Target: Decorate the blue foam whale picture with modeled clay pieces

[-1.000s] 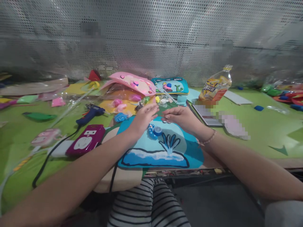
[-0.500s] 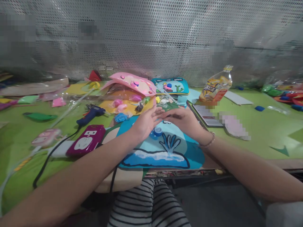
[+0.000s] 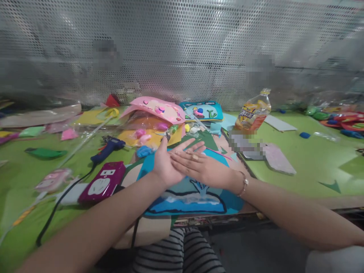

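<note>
My left hand (image 3: 167, 167) is turned palm up with its thumb raised and fingers stretched out. Across its palm lies my right hand (image 3: 203, 167), flat, palm down, fingers extended. The palms touch, and anything between them is hidden. Both hands are over a blue craft sheet (image 3: 187, 206) with a black-outlined whale-like shape and a spout of water. They cover the sheet's middle. A blue clay packet (image 3: 145, 151) is just beyond my left wrist.
On the left are a blue glue gun (image 3: 109, 148), a dark red power device (image 3: 102, 181) and cables. Pink (image 3: 155, 108) and teal (image 3: 203, 110) decorated pieces stand behind. To the right are a plastic bottle (image 3: 253, 112) and a phone-like pale object (image 3: 280, 159). A perforated metal wall (image 3: 182, 49) closes the back.
My right hand has flattened across my left palm, where before it was arched with the fingertips meeting. Both hands now sit lower over the sheet, covering the blue clay round seen there earlier.
</note>
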Available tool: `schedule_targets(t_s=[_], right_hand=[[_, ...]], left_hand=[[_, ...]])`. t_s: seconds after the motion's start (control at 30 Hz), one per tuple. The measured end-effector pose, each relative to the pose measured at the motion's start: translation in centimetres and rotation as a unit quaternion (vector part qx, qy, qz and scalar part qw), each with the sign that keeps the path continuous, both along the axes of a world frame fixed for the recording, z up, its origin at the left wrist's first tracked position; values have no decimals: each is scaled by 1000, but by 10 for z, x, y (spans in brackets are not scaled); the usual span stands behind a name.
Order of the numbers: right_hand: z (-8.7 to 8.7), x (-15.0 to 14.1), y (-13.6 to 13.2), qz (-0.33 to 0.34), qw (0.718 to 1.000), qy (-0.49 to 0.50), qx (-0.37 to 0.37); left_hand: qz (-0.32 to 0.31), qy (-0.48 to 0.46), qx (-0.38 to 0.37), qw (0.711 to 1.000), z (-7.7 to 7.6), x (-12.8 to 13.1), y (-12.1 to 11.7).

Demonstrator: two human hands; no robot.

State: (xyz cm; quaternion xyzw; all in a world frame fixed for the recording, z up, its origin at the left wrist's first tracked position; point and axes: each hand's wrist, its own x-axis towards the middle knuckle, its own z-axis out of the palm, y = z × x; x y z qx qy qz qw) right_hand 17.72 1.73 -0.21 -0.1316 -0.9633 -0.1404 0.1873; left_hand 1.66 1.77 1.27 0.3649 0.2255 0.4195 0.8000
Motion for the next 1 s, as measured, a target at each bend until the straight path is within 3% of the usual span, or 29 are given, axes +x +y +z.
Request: schedule_targets(t_s=[0.2,0.37,0.47,0.7,0.87,1.0], right_hand=[[5,13,7,0,998,-56,-9],[-1,1,6,16,999,-30,-10],[0,-1,4,43,999,-31,-4],[10,20,15,89,995,-40,30],[9,8,10,106,992,-51,45],[15,16,11,125,988,-64,66]], left_hand=[[4,-25,-11,1000,7,-14,11],[1,-37,-84,996,5,-11,9],[-41,-14,-130,991,4,-7,4],[-61,-101,-61,991,17,-19,3],[-151,-101,-149,972,6,-14,-6],[-145,-141,-136,970,12,-14,-8]])
